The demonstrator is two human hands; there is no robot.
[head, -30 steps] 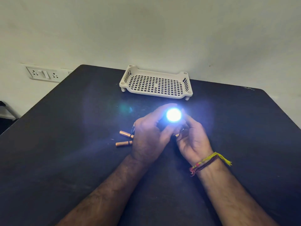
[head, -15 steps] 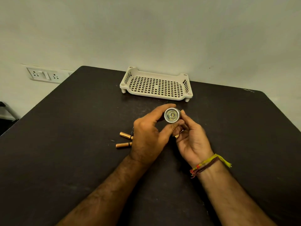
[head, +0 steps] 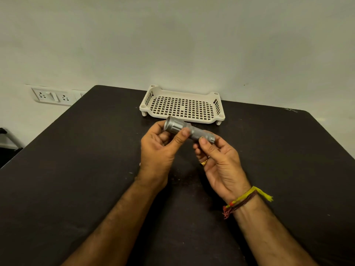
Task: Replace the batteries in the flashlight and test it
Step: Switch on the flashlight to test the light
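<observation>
Both hands grasp the silver flashlight above the dark surface: left hand at its head, right hand at its tail. No readable writing shows on it.

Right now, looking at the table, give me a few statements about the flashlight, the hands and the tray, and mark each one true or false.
1. Both hands hold the flashlight. True: the left hand grips the head end, the right hand pinches the tail end.
2. The flashlight lies in the tray. False: it is held above the table, in front of the white tray.
3. The flashlight's lens faces the camera. False: it points left, away from view.
4. The right wrist wears a thread bracelet. True.
5. The tray holds batteries. False: nothing shows in it.
</observation>
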